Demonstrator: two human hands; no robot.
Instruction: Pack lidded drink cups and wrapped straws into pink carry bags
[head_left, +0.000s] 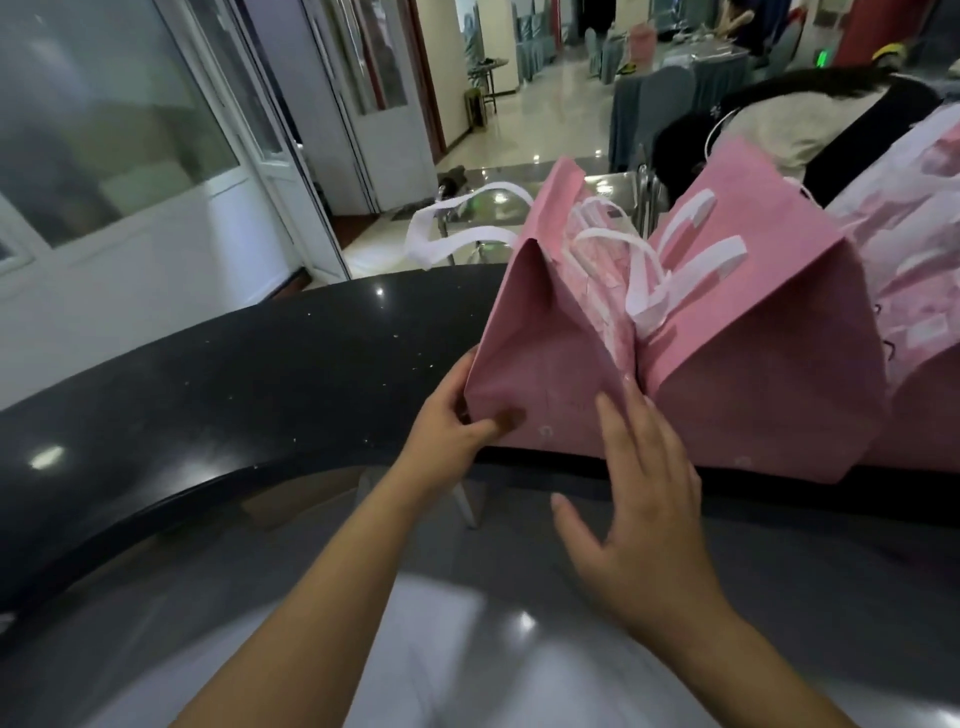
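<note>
At the near edge of the curved, glossy black stone counter (234, 374) sits a pink paper carry bag (545, 332), its creased side panel turned toward the camera and its flat white paper handles (457, 228) trailing off behind. It leans touching a second pink paper bag (769, 364) just to its right, and their handles cross in the gap between them.

The left hand (452, 426) grips the first bag's lower left corner, thumb pressed on the front face and fingers tucked behind. The right hand (639, 514) is flat and loosely spread, holding nothing, its fingertips (605, 410) touching the bag's face low down near the gap.

No cup or straw shows plainly, and what lies inside the bags is hidden. This looks like the bag-readying step, before loading. The next move likely calls for squaring the base so the bag stands, then spreading its mouth clear of the neighbour's handles. More pink packaging (914, 291) is piled further right.
</note>
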